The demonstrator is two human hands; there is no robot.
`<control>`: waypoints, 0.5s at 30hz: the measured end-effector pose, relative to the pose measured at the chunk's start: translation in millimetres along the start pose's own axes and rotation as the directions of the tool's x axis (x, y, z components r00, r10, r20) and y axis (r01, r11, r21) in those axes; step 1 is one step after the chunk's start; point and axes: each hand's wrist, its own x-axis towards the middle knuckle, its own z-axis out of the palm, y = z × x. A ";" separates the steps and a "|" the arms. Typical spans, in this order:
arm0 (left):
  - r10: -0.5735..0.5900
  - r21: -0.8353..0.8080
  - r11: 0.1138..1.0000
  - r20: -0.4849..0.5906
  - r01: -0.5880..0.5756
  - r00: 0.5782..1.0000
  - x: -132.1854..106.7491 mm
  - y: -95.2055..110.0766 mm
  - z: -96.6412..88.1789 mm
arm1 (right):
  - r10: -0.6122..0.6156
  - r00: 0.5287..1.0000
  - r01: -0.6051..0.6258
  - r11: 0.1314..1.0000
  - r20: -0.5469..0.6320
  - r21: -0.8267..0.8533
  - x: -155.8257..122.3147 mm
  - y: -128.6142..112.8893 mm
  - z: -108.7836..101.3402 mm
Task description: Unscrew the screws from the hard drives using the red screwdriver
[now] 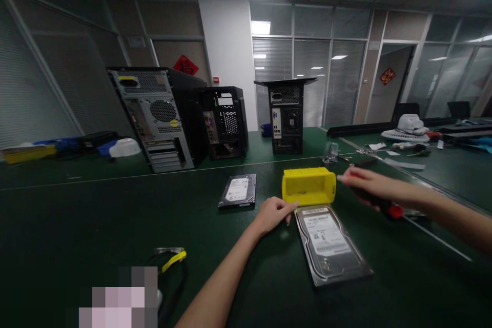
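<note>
My left hand (273,214) rests low over the table at the near corner of a hard drive (326,238). Its fingers are bent but apart, the fingertips by the drive's top left corner and the front edge of a yellow plastic bin (309,200). The bin lies with its opening facing me, small bits inside. In my right hand (365,187), right of the bin, is a screwdriver (395,211) with a red and black handle. Its long shaft points down to the right, away from the drive. A second hard drive (239,189) lies flat left of the bin.
Three black computer cases (165,118) stand along the back of the green table (96,225). Loose tools and small parts (417,149) lie at the right. Part of a person, blurred out, shows at bottom left beside a yellow and black strap (174,261).
</note>
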 end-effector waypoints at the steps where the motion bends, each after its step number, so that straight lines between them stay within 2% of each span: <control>1: -0.004 0.012 1.000 0.003 0.004 1.000 -0.6 1.7 -0.3 | 0.048 0.999 -0.047 0.991 0.006 -0.123 -0.9 15.3 7.9; 2: -0.013 0.026 1.000 0.003 0.013 1.000 -1.1 2.9 -0.4 | 0.057 0.998 -0.055 0.972 0.002 -0.227 -0.8 28.9 15.5; 4: -0.030 0.053 0.998 -0.006 0.030 1.000 -1.6 3.4 0.4 | -0.057 0.998 0.039 0.909 -0.031 -0.416 1.5 48.5 27.6; 6: -0.022 0.074 0.997 -0.017 0.023 1.000 -1.3 1.8 2.0 | -0.137 0.989 0.082 0.812 -0.052 -0.577 4.6 57.0 35.4; 8: -0.002 0.094 0.996 -0.020 0.003 1.000 -0.6 -0.7 4.1 | -0.167 0.983 0.070 0.720 -0.074 -0.690 7.1 58.1 40.5; 12: 0.024 0.114 0.993 -0.029 -0.020 0.999 0.8 -4.7 7.2 | -0.270 0.960 0.106 0.591 -0.072 -0.800 9.5 53.7 48.8; 15: 0.036 0.086 0.996 -0.058 -0.031 0.998 1.3 -5.9 6.7 | -0.370 0.927 0.165 0.547 -0.060 -0.821 11.1 48.7 54.1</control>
